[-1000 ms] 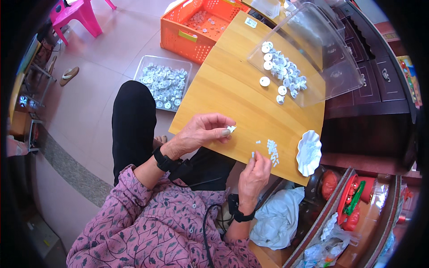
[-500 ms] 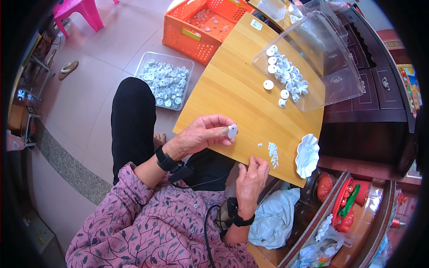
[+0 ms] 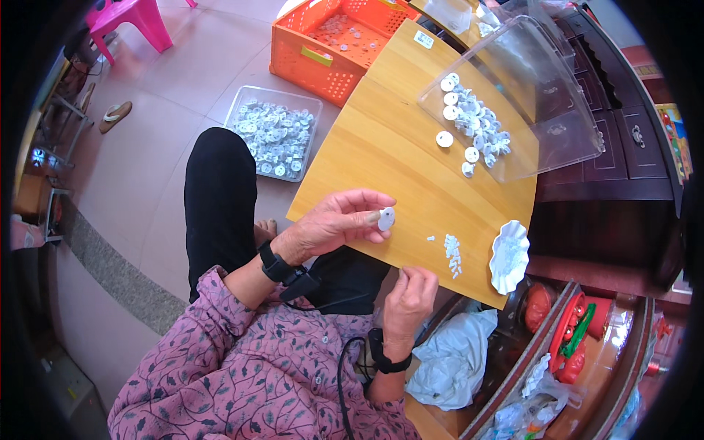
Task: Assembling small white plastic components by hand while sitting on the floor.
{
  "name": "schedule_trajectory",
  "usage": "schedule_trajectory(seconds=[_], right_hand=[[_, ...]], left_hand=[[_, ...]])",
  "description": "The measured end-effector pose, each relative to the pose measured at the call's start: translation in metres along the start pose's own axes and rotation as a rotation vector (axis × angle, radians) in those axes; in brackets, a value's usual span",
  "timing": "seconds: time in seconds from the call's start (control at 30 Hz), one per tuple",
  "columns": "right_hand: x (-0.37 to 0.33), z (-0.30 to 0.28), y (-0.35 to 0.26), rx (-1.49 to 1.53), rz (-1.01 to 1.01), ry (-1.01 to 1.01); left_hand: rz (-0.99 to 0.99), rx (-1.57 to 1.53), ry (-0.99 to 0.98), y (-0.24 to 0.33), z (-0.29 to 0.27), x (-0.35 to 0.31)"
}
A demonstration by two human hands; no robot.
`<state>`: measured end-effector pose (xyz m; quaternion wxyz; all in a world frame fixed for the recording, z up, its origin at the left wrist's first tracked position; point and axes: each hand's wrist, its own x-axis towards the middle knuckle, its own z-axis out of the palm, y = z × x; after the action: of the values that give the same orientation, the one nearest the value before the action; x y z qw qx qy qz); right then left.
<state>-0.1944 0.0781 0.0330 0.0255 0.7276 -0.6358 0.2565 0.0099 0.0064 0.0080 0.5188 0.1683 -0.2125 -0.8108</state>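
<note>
Fingers of our left hand pinch the disc above the table near its front edge; our right hand is off to the disc's lower right, bunched (we can't tell if it's gripping anything), nearer the pegs.

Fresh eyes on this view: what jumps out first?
Likely the orange crate at the top and the pink seat at upper left, for their colour. Next, probably the white disc pinched in the left hand, near the table's near edge.
</note>
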Motion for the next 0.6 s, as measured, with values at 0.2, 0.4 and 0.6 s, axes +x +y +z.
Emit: schedule_trajectory(seconds=[0.2, 0.4, 0.6], right_hand=[[0.017, -0.013, -0.025, 0.368, 0.293, -0.077], [0.028, -0.002, -0.036, 0.779, 0.501, -0.047], [0.037, -0.003, -0.045, 0.890, 0.511, -0.094]], left_hand=[[-0.012, -0.052, -0.067, -0.001, -0.006, 0.000], [-0.025, -0.003, -0.060, 0.000, -0.006, 0.000], [-0.042, -0.032, -0.090, 0.000, -0.007, -0.001]])
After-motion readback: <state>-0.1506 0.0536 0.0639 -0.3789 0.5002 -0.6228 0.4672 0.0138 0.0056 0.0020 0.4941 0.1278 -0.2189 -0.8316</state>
